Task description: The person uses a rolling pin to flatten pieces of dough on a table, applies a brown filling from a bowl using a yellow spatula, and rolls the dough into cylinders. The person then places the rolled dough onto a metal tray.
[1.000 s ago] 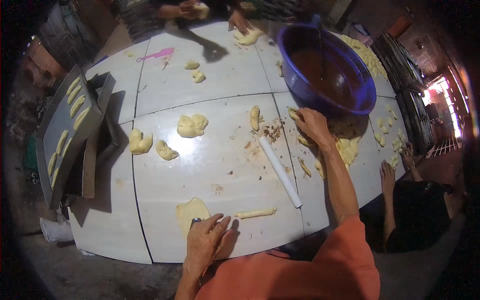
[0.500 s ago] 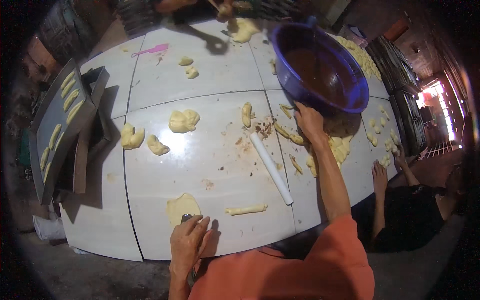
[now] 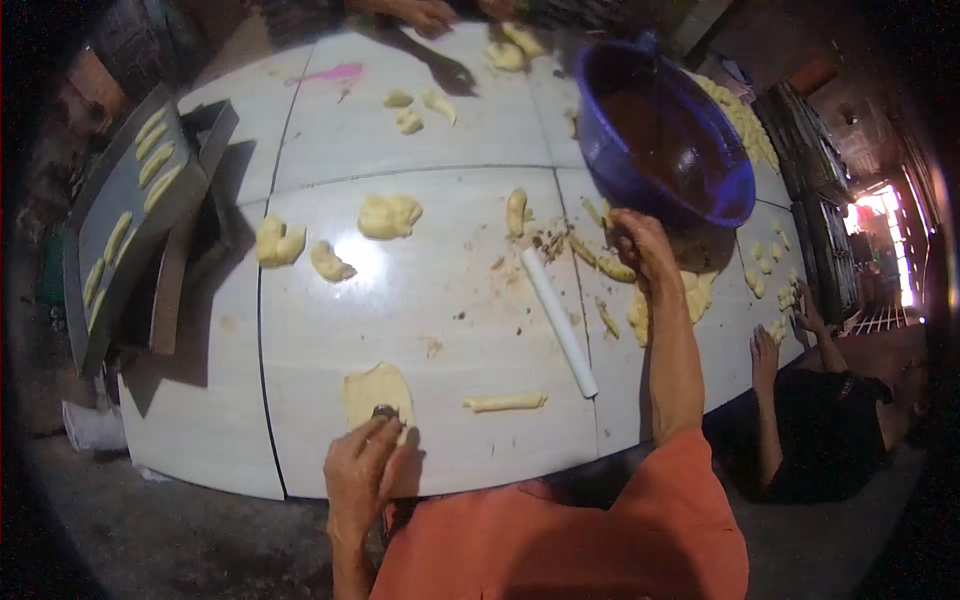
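Observation:
My left hand (image 3: pixel 358 475) is closed at the table's near edge. A small dark rounded thing (image 3: pixel 384 411), perhaps a spoon's end, shows at its fingertips over a flattened dough sheet (image 3: pixel 372 384). To the right lies a rolled dough stick (image 3: pixel 505 402). My right hand (image 3: pixel 646 246) has its fingers curled beside the purple basin (image 3: pixel 600 140), above a pile of dough pieces (image 3: pixel 697 296); whether it holds anything is hidden. Yellow-brown strips, perhaps banana pieces (image 3: pixel 615 269), lie next to it. A white rolling pin (image 3: pixel 558 322) rests between my hands.
Dough lumps (image 3: pixel 390 215) sit mid-table among brown crumbs. Trays (image 3: pixel 178 215) with dough sticks stand tilted at left. A pink spatula (image 3: pixel 335 73) lies at the back. Another person's hands (image 3: pixel 765 358) work at right, another's (image 3: pixel 425 15) at the far edge.
The dark thing at my left hand has moved up and right, farther onto the dough sheet. My right hand has turned, and its fingers have curled in. The head view has shifted slightly.

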Action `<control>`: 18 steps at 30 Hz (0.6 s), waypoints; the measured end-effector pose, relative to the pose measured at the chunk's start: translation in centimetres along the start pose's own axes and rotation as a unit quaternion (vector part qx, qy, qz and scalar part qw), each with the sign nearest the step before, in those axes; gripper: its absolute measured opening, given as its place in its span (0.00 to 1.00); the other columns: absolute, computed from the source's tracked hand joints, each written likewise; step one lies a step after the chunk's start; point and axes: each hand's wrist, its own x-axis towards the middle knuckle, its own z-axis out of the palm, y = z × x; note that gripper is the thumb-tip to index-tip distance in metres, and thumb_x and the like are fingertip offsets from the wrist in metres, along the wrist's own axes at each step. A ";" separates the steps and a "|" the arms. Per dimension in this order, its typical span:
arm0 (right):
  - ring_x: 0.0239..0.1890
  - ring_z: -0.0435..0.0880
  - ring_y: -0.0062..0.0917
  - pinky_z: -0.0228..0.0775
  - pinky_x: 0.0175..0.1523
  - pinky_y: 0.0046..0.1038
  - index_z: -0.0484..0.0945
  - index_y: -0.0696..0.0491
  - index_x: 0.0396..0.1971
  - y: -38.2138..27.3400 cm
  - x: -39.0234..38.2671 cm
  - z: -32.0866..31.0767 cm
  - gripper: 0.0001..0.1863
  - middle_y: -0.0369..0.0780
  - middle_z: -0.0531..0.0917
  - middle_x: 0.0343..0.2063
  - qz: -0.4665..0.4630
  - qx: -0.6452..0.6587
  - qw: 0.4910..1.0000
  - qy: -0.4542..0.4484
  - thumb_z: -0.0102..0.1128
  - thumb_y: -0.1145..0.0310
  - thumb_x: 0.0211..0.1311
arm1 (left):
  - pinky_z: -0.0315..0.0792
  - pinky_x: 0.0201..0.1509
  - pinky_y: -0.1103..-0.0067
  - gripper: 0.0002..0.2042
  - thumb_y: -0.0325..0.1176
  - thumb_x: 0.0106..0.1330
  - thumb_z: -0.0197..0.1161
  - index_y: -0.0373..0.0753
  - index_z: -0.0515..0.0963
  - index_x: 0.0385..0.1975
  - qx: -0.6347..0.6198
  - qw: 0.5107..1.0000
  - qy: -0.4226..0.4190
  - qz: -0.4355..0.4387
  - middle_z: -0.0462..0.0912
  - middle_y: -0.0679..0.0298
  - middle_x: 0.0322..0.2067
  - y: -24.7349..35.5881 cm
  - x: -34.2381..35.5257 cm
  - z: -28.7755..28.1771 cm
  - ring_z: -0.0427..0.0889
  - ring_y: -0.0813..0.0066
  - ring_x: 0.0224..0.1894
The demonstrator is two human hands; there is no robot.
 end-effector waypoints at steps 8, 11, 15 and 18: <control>0.29 0.78 0.21 0.73 0.33 0.23 0.82 0.55 0.45 -3.1 -14.4 11.3 0.15 0.36 0.81 0.31 -0.055 0.006 0.994 -0.095 0.68 0.65 0.61 | 0.75 0.51 0.67 0.15 0.29 0.62 0.71 0.40 0.85 0.49 0.026 0.995 0.068 -0.063 0.86 0.59 0.47 -4.5 -2.3 -0.8 0.84 0.60 0.48; 0.29 0.82 0.23 0.76 0.35 0.27 0.85 0.59 0.40 -0.8 -18.5 16.7 0.12 0.40 0.84 0.28 -0.062 -0.110 0.962 -0.241 0.66 0.65 0.64 | 0.75 0.49 0.68 0.12 0.28 0.62 0.71 0.40 0.85 0.46 0.007 0.994 0.084 -0.073 0.86 0.60 0.45 -5.3 -3.2 -0.9 0.85 0.61 0.46; 0.30 0.86 0.31 0.78 0.35 0.30 0.85 0.55 0.39 1.7 -21.7 22.7 0.08 0.42 0.85 0.31 -0.368 -0.239 0.845 -0.306 0.65 0.67 0.65 | 0.75 0.47 0.69 0.10 0.30 0.62 0.72 0.41 0.85 0.43 -0.007 0.995 0.088 -0.052 0.86 0.61 0.44 -6.4 -4.5 -0.4 0.85 0.62 0.44; 0.32 0.85 0.36 0.78 0.35 0.33 0.85 0.51 0.37 3.3 -22.9 25.0 0.05 0.39 0.84 0.34 -0.443 -0.326 0.775 -0.311 0.67 0.71 0.61 | 0.75 0.45 0.70 0.10 0.32 0.61 0.73 0.42 0.85 0.42 -0.032 0.997 0.068 -0.022 0.86 0.62 0.44 -6.5 -4.8 -0.3 0.85 0.63 0.43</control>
